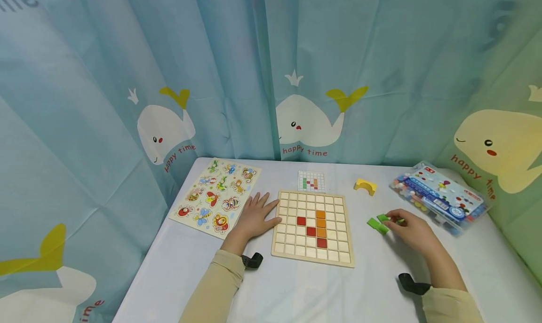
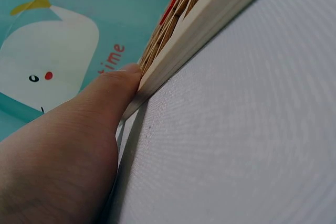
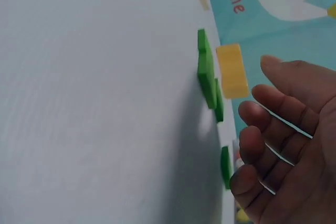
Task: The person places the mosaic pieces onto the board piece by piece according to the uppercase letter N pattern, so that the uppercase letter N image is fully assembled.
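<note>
My left hand (image 1: 256, 217) lies with spread fingers beside the wooden grid board (image 1: 290, 237). In the left wrist view its thumb (image 2: 123, 80) presses against the board's side edge. Red tiles (image 1: 301, 221) and orange tiles (image 1: 321, 223) sit in some of the board's squares. Over at the right, my right hand (image 1: 408, 229) hovers at several green square tiles (image 1: 374, 223) on the table. Its fingers are loosely bent, and the right wrist view shows a gap between thumb and fingertips with nothing pinched. The green tiles (image 3: 206, 72) lie just beyond the fingertips there.
Behind the board lies a small pattern card (image 1: 311, 182) with coloured squares. A yellow arch block (image 1: 365, 186) stands farther right. A clear plastic box (image 1: 442, 198) of colourful pieces is beyond the right hand. An insect puzzle board (image 1: 207, 179) lies at left, partly under the left hand.
</note>
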The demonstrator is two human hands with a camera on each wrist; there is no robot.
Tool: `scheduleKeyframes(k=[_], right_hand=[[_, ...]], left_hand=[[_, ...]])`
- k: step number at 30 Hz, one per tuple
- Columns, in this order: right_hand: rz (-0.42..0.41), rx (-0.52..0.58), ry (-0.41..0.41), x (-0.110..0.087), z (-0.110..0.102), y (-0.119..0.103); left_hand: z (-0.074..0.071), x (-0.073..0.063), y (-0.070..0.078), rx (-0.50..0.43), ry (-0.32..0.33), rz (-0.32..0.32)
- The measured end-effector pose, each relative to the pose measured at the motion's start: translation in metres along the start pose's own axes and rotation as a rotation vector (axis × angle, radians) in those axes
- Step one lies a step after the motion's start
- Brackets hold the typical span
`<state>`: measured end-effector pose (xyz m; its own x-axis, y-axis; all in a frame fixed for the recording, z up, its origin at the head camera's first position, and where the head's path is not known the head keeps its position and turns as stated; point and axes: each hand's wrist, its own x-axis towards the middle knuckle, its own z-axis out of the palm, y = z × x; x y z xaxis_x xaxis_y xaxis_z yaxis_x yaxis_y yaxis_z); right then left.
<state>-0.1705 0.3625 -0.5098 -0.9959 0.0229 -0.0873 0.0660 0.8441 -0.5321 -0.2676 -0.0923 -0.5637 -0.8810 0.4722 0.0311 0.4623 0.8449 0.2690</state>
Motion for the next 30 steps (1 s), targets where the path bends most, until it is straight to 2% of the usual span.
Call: scheduleKeyframes(k=[7,12,21,30], right_hand=[[0.072,0.034,-0.043,-0.004,0.000,0.008],[0.082,0.031,-0.054,-0.005,0.001,0.012],[0.017,0.022,-0.053,-0.004,0.006,0.019],[-0.027,-0.007,-0.035,-0.004,0.010,0.015]], left_hand=[[0.002,0.000,-0.001,-0.007,0.001,0.000],[0.002,0.000,-0.001,-0.018,0.007,-0.001],[0.002,0.000,-0.001,-0.013,-0.001,-0.011],[0.005,0.001,-0.002,-0.011,0.001,-0.012]])
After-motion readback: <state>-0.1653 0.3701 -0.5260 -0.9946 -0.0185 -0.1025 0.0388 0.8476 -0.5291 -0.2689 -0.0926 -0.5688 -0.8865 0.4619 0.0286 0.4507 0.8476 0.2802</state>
